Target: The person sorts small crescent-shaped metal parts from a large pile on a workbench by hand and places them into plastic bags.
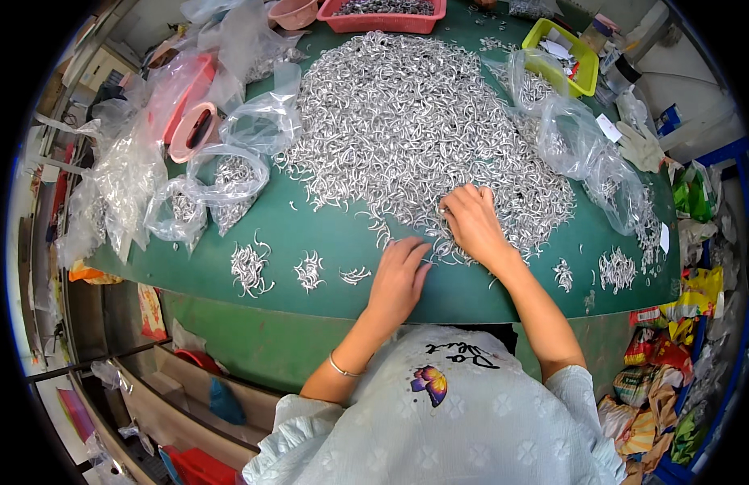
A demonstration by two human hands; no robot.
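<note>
A broad heap of small curved silver metal pieces [390,121] covers much of the green table [326,234]. Over the heap's near right part is my right hand [474,222], its fingers bent and drawn together in a pinch; whatever is between the fingertips is too small to make out. My left hand [397,279] rests at the heap's near edge, fingers loosely bent and thumb apart, with no piece visible in it. To its left lie a few loose pieces [356,276], a small pile [309,271] and a larger pile [249,268]. Two more piles, one small [563,275] and one larger [617,270], lie right of my right arm.
Clear plastic bags holding metal pieces [237,190] stand at the left, with more bags [568,133] along the right. A red tray [382,23] is at the back and a yellow-green basket [583,65] at the back right. An open drawer [172,388] sits below the table's left side.
</note>
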